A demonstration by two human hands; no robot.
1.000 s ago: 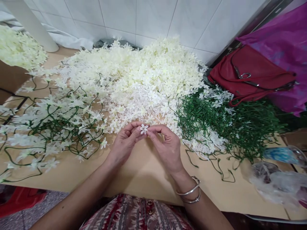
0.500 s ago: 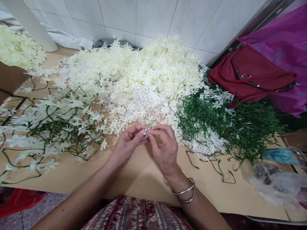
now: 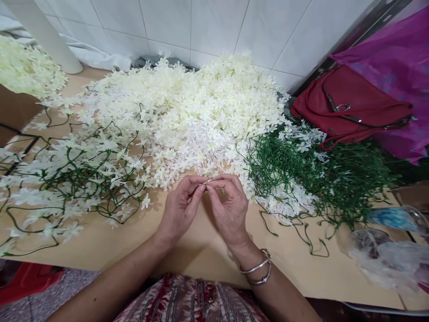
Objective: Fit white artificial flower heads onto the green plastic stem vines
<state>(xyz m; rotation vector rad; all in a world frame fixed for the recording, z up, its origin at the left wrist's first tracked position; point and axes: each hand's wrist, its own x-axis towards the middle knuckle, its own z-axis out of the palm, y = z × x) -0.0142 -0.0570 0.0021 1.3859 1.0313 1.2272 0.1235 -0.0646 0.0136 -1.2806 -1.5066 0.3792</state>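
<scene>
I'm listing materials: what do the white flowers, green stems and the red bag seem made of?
White flowers: probably thin fabric or plastic, matte, since petals look flat and uniform.
Green stems: likely flexible plastic, finish unclear; thin, curled, evenly coloured.
Red bag: perhaps leather or imitation, low sheen; its panels look smooth.

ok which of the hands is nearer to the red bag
Right. The right hand is left of the red bag and closer to the person, with green stems between; the left hand is farther left, beyond the right hand.
</scene>
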